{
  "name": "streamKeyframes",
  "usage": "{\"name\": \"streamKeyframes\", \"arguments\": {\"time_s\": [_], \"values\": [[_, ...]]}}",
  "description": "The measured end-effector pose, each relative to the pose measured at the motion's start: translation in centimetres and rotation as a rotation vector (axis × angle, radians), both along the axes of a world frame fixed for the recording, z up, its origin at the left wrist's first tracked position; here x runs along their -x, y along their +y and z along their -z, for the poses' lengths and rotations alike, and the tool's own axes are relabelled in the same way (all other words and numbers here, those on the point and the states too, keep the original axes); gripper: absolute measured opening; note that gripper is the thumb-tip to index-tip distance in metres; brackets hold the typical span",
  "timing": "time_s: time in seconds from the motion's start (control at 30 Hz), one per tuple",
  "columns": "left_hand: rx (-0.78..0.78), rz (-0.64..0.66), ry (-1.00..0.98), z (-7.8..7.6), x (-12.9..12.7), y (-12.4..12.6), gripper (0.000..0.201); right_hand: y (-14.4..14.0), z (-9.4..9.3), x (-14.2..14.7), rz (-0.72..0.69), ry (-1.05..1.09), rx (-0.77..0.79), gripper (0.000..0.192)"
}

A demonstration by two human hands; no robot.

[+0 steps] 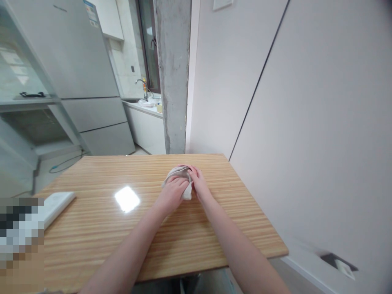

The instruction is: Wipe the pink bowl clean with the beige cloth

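Both my hands are on a crumpled light grey cloth (187, 193) toward the far side of the wooden table (101, 228). My left hand (177, 190) grips the near left part of the cloth, its fingers curled into the folds. At the cloth's right edge, my right hand (197, 183) has its fingers bent around the fabric. One corner of the cloth hangs down between the hands. The fingertips of both hands are partly hidden in the folds.
A white flat object (59, 202) lies at the table's left, partly covered by a blurred patch. The white wall (306, 122) runs along the right edge. Beyond the table stand a fridge (82, 61), a concrete pillar (174, 81) and a sink counter (147, 126).
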State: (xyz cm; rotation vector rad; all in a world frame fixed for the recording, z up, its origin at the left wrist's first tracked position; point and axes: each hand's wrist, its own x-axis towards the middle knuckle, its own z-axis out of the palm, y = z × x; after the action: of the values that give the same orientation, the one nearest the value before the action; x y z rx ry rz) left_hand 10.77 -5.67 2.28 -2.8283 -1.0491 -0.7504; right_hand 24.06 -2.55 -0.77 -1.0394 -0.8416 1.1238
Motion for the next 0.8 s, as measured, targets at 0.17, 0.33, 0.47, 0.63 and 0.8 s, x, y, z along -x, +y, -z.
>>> {"name": "streamKeyframes", "arguments": {"time_s": [0.17,0.33,0.47,0.63,0.8], "values": [[0.051,-0.184,0.021,0.3,0.1,-0.1,0.027,-1.0,-0.2,1.1,0.015,-0.130,-0.104,0.057],[0.087,-0.158,0.083,0.8,0.1,0.1,0.043,-0.8,0.1,1.4,-0.030,-0.126,-0.098,0.053],[0.077,-0.088,0.136,0.9,0.0,0.1,0.036,-0.1,0.6,0.6,-0.024,-0.053,0.000,0.056],[0.055,-0.072,0.122,0.7,-0.1,-0.1,0.023,0.3,1.0,0.2,0.004,-0.009,0.029,0.054],[0.057,-0.151,-0.008,0.5,-0.2,-0.1,0.022,0.3,1.2,0.9,-0.019,0.037,-0.007,0.051]]}}
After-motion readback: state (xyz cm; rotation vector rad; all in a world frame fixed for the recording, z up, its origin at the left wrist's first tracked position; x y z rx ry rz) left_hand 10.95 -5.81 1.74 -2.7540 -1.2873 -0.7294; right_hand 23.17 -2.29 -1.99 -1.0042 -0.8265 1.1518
